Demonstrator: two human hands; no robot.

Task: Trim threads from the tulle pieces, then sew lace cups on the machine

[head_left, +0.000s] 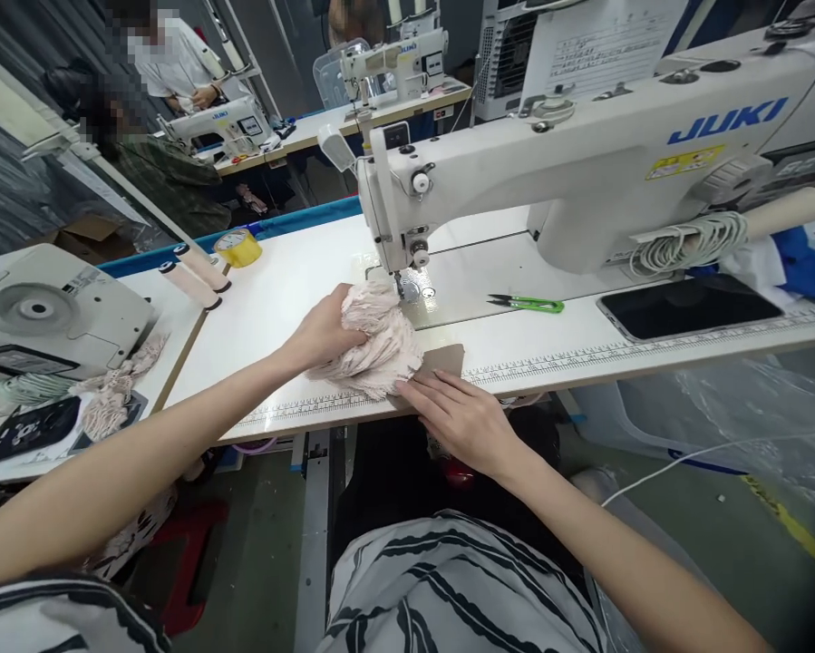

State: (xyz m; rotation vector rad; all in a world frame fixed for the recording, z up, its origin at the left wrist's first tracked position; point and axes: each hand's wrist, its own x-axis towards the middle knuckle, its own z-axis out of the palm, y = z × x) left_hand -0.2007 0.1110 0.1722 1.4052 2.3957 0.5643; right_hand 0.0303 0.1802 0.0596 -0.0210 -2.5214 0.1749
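A bunched piece of pale pink ruffled fabric [380, 340] lies on the white sewing table [277, 299], just in front of the needle of a white JUKI sewing machine [584, 172]. My left hand [322, 331] is closed around the left side of the bundle. My right hand [465, 417] lies flat at the table's front edge, fingers stretched out and pressing on a tan flat piece [444, 361] that sticks out from under the fabric.
Green thread snips [529, 304] and a dark phone [689, 307] lie to the right. A yellow tape roll [238, 247] and two thread cones [193, 277] sit at the left. More pink fabric [111, 394] lies on the side table. Other people work at machines behind.
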